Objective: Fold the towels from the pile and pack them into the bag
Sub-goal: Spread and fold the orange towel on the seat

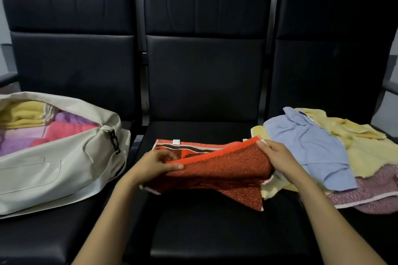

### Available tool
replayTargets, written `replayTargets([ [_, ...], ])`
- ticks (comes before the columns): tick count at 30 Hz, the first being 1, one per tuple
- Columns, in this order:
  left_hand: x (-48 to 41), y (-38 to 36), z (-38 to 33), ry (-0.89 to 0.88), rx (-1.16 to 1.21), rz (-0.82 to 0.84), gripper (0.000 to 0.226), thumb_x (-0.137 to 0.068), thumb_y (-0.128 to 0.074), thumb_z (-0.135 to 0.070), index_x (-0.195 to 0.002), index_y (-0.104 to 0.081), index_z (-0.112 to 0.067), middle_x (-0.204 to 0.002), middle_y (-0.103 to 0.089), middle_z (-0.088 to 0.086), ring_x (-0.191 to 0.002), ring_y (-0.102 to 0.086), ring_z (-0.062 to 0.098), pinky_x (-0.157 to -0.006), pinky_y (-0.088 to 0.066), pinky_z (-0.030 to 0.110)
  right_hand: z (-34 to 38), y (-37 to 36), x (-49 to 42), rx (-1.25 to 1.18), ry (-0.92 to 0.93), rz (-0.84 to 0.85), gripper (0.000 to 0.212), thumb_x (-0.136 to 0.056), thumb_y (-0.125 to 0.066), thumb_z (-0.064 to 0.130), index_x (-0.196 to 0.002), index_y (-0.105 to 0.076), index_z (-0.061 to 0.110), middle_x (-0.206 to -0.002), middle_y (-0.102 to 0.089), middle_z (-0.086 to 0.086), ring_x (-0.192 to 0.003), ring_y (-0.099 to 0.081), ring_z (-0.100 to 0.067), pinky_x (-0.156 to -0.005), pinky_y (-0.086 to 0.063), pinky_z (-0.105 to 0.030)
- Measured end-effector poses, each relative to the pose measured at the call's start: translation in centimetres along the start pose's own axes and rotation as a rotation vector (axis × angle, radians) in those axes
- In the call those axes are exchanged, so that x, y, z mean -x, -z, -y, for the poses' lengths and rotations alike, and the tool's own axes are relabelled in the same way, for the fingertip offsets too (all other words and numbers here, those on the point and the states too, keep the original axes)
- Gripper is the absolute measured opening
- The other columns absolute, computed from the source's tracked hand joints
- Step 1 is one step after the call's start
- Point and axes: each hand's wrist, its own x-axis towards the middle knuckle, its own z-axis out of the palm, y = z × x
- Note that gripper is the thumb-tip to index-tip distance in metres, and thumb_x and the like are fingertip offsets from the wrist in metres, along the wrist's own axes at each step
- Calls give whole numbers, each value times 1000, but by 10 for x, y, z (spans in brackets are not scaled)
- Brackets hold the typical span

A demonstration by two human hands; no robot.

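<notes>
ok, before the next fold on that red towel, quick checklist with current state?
1. Grip of left hand on the red towel, raised edge: ok.
2. Pinch of right hand on the same edge, at its corner: ok.
3. Towel flat on the middle seat: not ok, it is bunched and one corner trails forward.
4. Towel clear of the pile: not ok, a yellow towel touches its right end.
5. The bag open: ok, folded towels show inside.
6. Room left in the bag: cannot tell.
</notes>
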Motion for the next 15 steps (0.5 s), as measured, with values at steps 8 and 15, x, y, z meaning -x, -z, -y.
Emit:
replayTargets([
  [8,-5,8,14,232,714,-189,23,-82,-73,-26,-87,-61,-6,-78,-64,11,-64,-61,19,-49,-50,23,-16,-9,-7,133,-23,-119,41,-102,-36,37,-98,-67,11,-93,-66,-6,-92,-59,-22,-76,-39,-31],
  [15,-47,18,8,163,308,-711,20,-92,-62,-25,-90,-55,-6,-79,-56,4,-81,-51,20,-72,-34,31,-13,-31,-29,190,-132,60,39,-104,-33,30,-124,-58,7,-123,-61,-13,-113,-55,-28,-97,-40,-34],
])
